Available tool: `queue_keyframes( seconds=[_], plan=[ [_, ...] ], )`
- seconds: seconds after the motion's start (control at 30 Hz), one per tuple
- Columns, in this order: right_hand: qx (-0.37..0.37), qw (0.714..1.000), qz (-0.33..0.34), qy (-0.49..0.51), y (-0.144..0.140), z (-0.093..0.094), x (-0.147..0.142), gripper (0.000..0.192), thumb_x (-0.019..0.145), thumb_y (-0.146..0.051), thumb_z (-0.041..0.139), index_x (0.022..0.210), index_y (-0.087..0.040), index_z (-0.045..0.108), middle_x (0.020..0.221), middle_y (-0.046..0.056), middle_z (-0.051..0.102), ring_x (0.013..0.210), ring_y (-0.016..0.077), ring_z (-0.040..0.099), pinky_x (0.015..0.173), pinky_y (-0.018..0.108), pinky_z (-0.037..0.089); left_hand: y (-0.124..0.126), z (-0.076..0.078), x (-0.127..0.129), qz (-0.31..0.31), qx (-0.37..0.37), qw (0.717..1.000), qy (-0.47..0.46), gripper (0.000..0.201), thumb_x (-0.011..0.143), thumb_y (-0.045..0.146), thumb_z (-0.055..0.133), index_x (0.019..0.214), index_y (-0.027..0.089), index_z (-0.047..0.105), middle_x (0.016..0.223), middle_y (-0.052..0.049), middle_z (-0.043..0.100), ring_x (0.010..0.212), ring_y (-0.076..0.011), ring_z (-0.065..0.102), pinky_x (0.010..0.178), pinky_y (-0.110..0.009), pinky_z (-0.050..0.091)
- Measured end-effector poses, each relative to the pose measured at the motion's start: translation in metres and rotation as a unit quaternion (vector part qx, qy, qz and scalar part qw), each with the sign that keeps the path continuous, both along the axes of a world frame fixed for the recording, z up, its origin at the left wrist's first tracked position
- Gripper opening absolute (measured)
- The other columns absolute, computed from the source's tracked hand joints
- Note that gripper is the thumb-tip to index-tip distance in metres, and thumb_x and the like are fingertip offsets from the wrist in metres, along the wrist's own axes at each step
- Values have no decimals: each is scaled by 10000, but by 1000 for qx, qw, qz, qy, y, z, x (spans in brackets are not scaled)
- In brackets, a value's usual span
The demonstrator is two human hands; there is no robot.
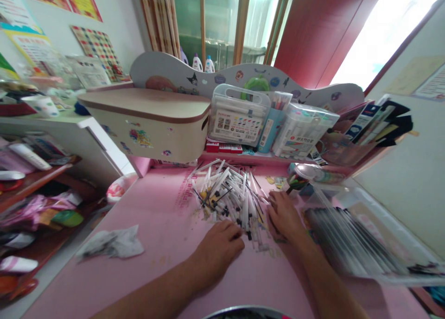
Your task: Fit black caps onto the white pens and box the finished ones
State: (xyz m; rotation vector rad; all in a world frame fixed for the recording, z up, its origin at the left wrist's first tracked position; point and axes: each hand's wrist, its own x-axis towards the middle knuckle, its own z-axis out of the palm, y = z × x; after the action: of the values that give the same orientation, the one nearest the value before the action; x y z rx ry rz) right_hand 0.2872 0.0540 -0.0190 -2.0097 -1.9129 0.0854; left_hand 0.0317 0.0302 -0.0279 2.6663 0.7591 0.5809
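Observation:
A loose heap of thin white and clear tubes [222,184], many with dark tips, lies on the pink desktop [167,245]. They look like pen refills. My left hand [222,245] rests at the heap's near edge. Its fingers are curled together, and the fingertips and anything in them are hidden. On the heap's right side, my right hand [282,212] lies with fingers bent but somewhat apart, next to the outermost tubes. Nothing shows clearly in it.
A clear plastic box [392,221] holding dark rods stands at the right. To the left lies crumpled tissue [113,242]. Behind the heap are a lidded cream bin [160,133] and marker cases [239,119]. A round metal rim [246,309] shows at the near edge.

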Motion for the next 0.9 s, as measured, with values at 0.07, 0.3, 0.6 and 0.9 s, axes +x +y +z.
queue_keyframes(
  seconds=[0.07,0.3,0.6,0.9],
  plan=[
    [-20,999,-42,-19,-6,6,0,223,853,-235,521,1035,-157,625,1027,110,661,990,236,596,821,301,416,2,3,-1,33,-2,999,1,150,957,237,545,921,212,689,1049,-64,659,1003,-213,544,869,-363,435],
    [-125,988,-63,-59,-16,21,-11,140,852,-225,518,834,-199,654,845,76,688,773,205,623,605,282,298,1,12,0,68,-8,997,27,128,933,184,564,872,191,676,958,-63,654,898,-206,555,781,-330,442],
    [-6,977,-20,212,-18,30,-8,209,861,-325,481,698,-204,530,625,-2,574,600,149,526,577,248,354,0,18,-1,54,-71,996,3,141,915,173,551,937,194,689,962,-76,656,917,-222,549,828,-366,436],
    [-13,919,260,297,-45,34,-68,129,826,-188,548,820,-180,677,714,2,654,650,123,565,613,217,398,-8,12,9,88,-613,679,-393,381,810,406,716,1097,167,643,766,-6,620,629,-103,537,591,-216,406]
  ],
)
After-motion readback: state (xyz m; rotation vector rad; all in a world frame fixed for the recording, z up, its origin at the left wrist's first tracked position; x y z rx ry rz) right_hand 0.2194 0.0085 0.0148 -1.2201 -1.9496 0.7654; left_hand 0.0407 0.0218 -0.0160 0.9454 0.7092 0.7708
